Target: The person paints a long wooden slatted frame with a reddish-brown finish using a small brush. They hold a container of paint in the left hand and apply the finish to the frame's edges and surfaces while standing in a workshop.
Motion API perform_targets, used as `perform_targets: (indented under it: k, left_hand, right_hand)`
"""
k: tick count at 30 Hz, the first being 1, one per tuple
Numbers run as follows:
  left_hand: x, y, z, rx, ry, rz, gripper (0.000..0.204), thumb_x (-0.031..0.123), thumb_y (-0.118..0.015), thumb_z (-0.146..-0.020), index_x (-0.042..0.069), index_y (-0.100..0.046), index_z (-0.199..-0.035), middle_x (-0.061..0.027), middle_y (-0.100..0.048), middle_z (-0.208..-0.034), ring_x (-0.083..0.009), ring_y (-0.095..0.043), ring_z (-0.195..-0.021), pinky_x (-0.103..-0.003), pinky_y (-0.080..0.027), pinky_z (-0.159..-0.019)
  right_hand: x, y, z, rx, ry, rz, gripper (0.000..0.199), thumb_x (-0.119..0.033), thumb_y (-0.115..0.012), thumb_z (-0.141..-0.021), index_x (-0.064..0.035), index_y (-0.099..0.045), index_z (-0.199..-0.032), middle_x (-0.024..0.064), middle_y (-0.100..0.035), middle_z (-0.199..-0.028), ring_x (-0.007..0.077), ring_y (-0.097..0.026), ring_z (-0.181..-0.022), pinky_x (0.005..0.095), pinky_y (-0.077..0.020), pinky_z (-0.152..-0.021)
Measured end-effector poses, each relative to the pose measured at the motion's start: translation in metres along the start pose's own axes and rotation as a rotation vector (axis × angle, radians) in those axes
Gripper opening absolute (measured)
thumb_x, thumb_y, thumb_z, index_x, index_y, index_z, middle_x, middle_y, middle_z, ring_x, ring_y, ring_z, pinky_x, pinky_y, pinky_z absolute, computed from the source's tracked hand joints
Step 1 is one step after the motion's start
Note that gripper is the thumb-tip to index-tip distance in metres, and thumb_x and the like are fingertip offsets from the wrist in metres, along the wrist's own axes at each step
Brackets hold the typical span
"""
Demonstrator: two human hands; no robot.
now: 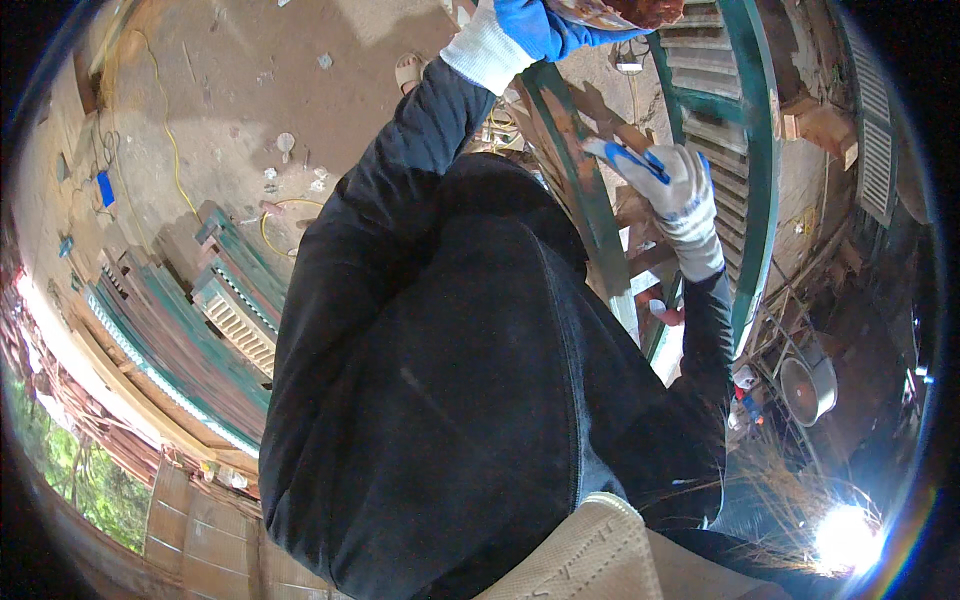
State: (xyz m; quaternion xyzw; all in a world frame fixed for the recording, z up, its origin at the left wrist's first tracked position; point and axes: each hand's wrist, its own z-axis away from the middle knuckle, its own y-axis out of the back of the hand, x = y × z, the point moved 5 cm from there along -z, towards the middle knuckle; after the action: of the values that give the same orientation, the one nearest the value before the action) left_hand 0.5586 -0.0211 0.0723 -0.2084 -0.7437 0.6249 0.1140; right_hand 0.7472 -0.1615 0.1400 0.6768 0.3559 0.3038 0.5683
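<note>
My left hand (520, 35), in a white glove with a blue palm, reaches to the top edge of the view. Its blue fingers lie along the underside of a glossy reddish-brown piece (640, 12), which the edge cuts off; its kind does not show. My right hand (675, 185), in a similar glove, is farther right, fingers stretched left toward a worn green wooden beam (575, 170). I see nothing plainly held in it. Just beyond that hand, to its right, stands a green louvred shutter (755, 130) with weathered slats.
More green shutters and boards (215, 320) lie stacked at left. A yellow cord (172, 150) crosses the dusty floor, near a sandalled foot (408, 70). At right are a round metal drum-like object (805, 390) and a wood block (825, 130). Bright light (848, 540) glares at lower right.
</note>
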Motion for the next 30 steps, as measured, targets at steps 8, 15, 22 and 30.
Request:
perform_targets:
  k: [8, 15, 22, 30]
  left_hand:
    - [0.002, -0.004, 0.001, 0.025, 0.031, -0.005, 0.065, 0.056, -0.059, -0.098, 0.014, -0.051, -0.148, -0.0160, -0.055, -0.149, -0.0386, -0.053, -0.136, -0.061, -0.047, -0.110]
    - [0.002, -0.006, 0.001, 0.030, 0.027, -0.007, 0.065, 0.056, -0.060, -0.097, 0.015, -0.052, -0.147, -0.0160, -0.055, -0.148, -0.0385, -0.053, -0.136, -0.061, -0.047, -0.111]
    - [-0.002, -0.002, -0.001, 0.036, 0.050, 0.055, 0.066, 0.055, -0.062, -0.097, 0.014, -0.052, -0.147, -0.0164, -0.055, -0.148, -0.0384, -0.053, -0.136, -0.062, -0.046, -0.111]
    - [0.001, -0.002, 0.002, -0.043, 0.080, 0.066, 0.067, 0.054, -0.061, -0.097, 0.013, -0.050, -0.149, -0.0166, -0.054, -0.150, -0.0389, -0.052, -0.137, -0.061, -0.043, -0.114]
  right_hand:
    - [-0.001, -0.009, 0.011, 0.041, -0.045, -0.117, 0.052, -0.013, -0.078, -0.077, -0.0364, -0.072, -0.123, 0.0009, -0.059, -0.091, 0.0244, -0.063, -0.081, 0.0391, -0.0509, -0.069]
    - [0.003, -0.006, 0.017, -0.035, 0.086, -0.049, 0.056, -0.014, -0.078, -0.076, -0.0379, -0.070, -0.125, 0.0007, -0.057, -0.094, 0.0225, -0.063, -0.079, 0.0369, -0.0509, -0.067]
    - [0.002, -0.007, 0.009, 0.006, 0.094, -0.035, 0.060, -0.014, -0.078, -0.074, -0.0376, -0.069, -0.129, 0.0009, -0.055, -0.098, 0.0229, -0.063, -0.083, 0.0385, -0.0536, -0.070]
    - [0.008, -0.003, 0.008, 0.065, 0.111, -0.005, 0.062, -0.012, -0.082, -0.071, -0.0376, -0.071, -0.127, 0.0023, -0.054, -0.104, 0.0243, -0.062, -0.084, 0.0371, -0.0530, -0.069]
